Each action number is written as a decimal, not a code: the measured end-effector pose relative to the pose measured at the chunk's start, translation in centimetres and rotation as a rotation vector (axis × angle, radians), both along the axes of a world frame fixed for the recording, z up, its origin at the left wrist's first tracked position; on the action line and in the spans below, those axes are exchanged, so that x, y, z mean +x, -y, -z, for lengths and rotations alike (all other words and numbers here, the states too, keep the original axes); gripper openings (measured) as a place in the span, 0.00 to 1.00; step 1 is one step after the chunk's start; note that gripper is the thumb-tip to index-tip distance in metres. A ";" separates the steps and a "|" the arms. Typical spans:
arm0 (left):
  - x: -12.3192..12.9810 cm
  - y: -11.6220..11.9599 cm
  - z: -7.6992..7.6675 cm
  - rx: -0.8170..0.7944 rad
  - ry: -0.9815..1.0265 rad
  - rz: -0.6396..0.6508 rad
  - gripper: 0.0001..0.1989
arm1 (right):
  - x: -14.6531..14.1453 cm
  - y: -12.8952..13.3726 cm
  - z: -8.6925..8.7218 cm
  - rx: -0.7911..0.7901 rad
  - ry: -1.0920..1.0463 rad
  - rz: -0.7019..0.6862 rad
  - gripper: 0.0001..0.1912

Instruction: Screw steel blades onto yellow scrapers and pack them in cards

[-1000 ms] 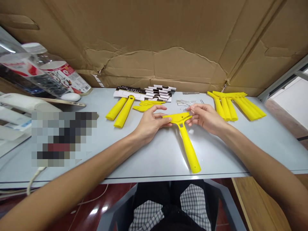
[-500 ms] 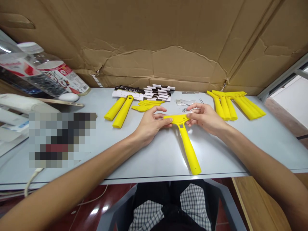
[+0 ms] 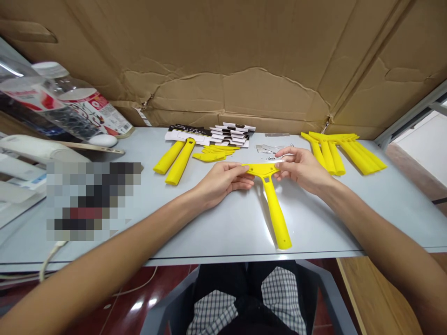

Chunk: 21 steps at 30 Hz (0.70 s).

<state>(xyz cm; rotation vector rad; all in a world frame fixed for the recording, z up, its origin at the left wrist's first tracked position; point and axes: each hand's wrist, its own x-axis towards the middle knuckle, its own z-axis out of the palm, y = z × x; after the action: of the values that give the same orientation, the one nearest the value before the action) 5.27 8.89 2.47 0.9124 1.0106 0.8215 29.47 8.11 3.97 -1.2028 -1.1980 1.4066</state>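
Observation:
A yellow T-shaped scraper (image 3: 275,211) lies between my hands, its head away from me and its handle towards the table's front edge. My left hand (image 3: 226,183) pinches the left end of the head, thumb on top. The right end is gripped by my right hand (image 3: 302,170). Along the head's far edge runs a thin pale strip. Just beyond are tiny dark parts (image 3: 270,158) and flat metal blades (image 3: 267,148). Yellow flat pieces (image 3: 216,153) are beyond my left hand.
Two yellow handles (image 3: 180,163) and stacked cards (image 3: 232,135) are at the back left. Several yellow scrapers (image 3: 328,151) rest at the back right. Plastic bottles (image 3: 99,111) and a blurred-out object (image 3: 94,200) occupy the left side. Cardboard (image 3: 244,56) stands behind the table (image 3: 209,232).
The scraper has turned slightly and its head is straighter across. My left hand's fingers have closed in from a more spread pose, now lying under the left end of the head.

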 end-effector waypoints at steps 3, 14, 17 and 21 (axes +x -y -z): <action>-0.2 -0.1 -0.1 -0.011 -0.024 0.020 0.11 | 0.1 0.0 -0.2 -0.012 0.007 -0.004 0.21; -0.5 0.1 0.0 0.004 -0.033 0.032 0.09 | -0.2 0.2 -0.3 -0.032 0.032 -0.025 0.18; -0.5 0.1 -0.1 0.011 -0.035 0.034 0.08 | -0.2 0.2 0.0 -0.006 0.038 -0.025 0.21; -0.3 0.1 -0.2 0.000 -0.035 0.026 0.09 | -0.2 0.2 0.2 0.020 0.034 -0.022 0.27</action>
<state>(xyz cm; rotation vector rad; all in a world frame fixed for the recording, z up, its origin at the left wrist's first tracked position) 4.97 8.80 2.67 0.9415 1.0272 0.7859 29.26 7.88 3.75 -1.2077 -1.2494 1.3925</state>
